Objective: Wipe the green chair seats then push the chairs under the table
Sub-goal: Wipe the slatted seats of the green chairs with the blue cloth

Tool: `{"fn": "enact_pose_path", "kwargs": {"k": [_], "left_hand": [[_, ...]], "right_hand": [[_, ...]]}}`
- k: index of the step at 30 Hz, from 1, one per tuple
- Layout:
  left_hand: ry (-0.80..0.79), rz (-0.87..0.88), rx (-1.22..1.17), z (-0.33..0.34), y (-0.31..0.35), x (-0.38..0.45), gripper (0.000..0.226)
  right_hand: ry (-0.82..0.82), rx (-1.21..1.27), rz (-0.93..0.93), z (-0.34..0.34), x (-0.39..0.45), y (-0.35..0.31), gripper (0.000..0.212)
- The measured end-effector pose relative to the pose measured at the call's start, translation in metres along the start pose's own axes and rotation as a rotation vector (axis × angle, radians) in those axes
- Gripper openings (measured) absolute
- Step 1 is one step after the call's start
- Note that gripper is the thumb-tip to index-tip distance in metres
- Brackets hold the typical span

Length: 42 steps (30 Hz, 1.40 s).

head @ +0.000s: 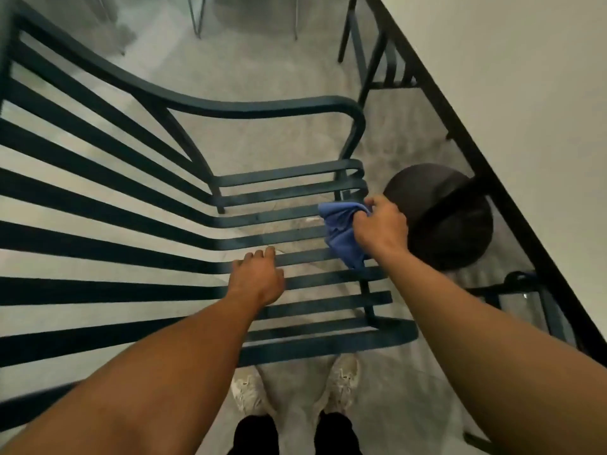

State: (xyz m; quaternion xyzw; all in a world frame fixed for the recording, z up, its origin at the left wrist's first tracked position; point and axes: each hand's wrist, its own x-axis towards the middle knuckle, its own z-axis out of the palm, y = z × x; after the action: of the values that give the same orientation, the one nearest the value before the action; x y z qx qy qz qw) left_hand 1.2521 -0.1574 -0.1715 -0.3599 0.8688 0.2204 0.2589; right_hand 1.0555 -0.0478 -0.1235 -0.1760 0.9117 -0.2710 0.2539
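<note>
green slatted chair directly below, seen from above; seat slats running left-right across the view, long axis roughly crosswise to both forearms. backrest slats sweeping off to the left, armrest arching over the far side.

right hand at the right, front end of the seat, fingers curled and bunched around a blue cloth; loose tail of cloth hanging down across two or three slats. cannot tell how hard the cloth presses on the metal.

left hand resting on a middle slat, fingers bent over its far edge, holding nothing else; looks like bracing. cannot tell whether the thumb wraps under.

key relation: unwiped run of seat lying leftward from the cloth, toward the seat-back bend, along the slat axis. right hand already on the cloth and nearer the work, so a stroke along the slats, right to left, seems the natural next pass. left hand sitting in that path on one slat; likely needs lifting or shifting when the cloth comes across.

table edge running diagonally at right, dark round base beneath it, just beyond the right hand. chair out from the table, not yet pushed in. second chair part-visible farther along. pale shoes on grey floor below the seat.

judgement: wiping step in hand, pushing not begun.
</note>
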Motion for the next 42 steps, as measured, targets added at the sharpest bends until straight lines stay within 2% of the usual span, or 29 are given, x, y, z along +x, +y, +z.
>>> {"fn": "enact_pose_path", "kwargs": {"k": [2, 6, 9, 13, 16, 19, 24, 28, 30, 34, 37, 39, 40, 42], "left_hand": [[-0.019, -0.037, -0.001, 0.024, -0.016, 0.035, 0.061], [-0.004, -0.112, -0.001, 0.073, -0.047, 0.092, 0.066], [-0.013, -0.131, -0.004, 0.109, -0.06, 0.111, 0.067], [0.109, -0.143, -0.026, 0.14, -0.066, 0.115, 0.067], [0.145, -0.146, -0.063, 0.147, -0.069, 0.119, 0.067], [0.123, -0.154, -0.082, 0.148, -0.07, 0.121, 0.067], [-0.014, -0.092, 0.052, 0.148, -0.078, 0.122, 0.077], [0.089, -0.137, -0.076, 0.149, -0.073, 0.126, 0.071], [0.128, -0.159, -0.084, 0.15, -0.071, 0.128, 0.067], [0.147, -0.144, -0.078, 0.154, -0.074, 0.129, 0.068], [0.149, -0.137, -0.069, 0.155, -0.075, 0.127, 0.068], [0.155, -0.136, -0.077, 0.155, -0.076, 0.126, 0.068], [0.148, -0.135, -0.062, 0.155, -0.075, 0.126, 0.068], [0.151, -0.135, -0.063, 0.156, -0.076, 0.127, 0.069]], "right_hand": [[0.04, 0.05, 0.033, 0.017, 0.039, 0.005, 0.013], [0.232, 0.033, 0.048, 0.04, 0.118, 0.009, 0.029], [0.328, -0.137, -0.06, 0.064, 0.171, 0.014, 0.036], [0.122, -0.312, -0.01, 0.137, 0.205, 0.027, 0.04], [0.104, -0.402, -0.061, 0.205, 0.196, 0.02, 0.041], [0.044, -0.526, -0.245, 0.274, 0.158, -0.01, 0.044], [-0.248, -0.675, -0.613, 0.361, 0.11, -0.072, 0.046], [-0.239, -0.83, -0.815, 0.336, 0.143, -0.059, 0.044], [-0.257, -0.815, -0.839, 0.306, 0.163, -0.037, 0.042], [-0.154, -0.689, -0.676, 0.224, 0.176, 0.034, 0.045], [0.002, -0.522, -0.388, 0.15, 0.176, 0.092, 0.044], [0.096, -0.499, -0.195, 0.121, 0.179, 0.1, 0.035], [0.093, -0.539, -0.17, 0.12, 0.18, 0.096, 0.032], [0.024, -0.636, -0.299, 0.143, 0.171, 0.079, 0.031]]}}
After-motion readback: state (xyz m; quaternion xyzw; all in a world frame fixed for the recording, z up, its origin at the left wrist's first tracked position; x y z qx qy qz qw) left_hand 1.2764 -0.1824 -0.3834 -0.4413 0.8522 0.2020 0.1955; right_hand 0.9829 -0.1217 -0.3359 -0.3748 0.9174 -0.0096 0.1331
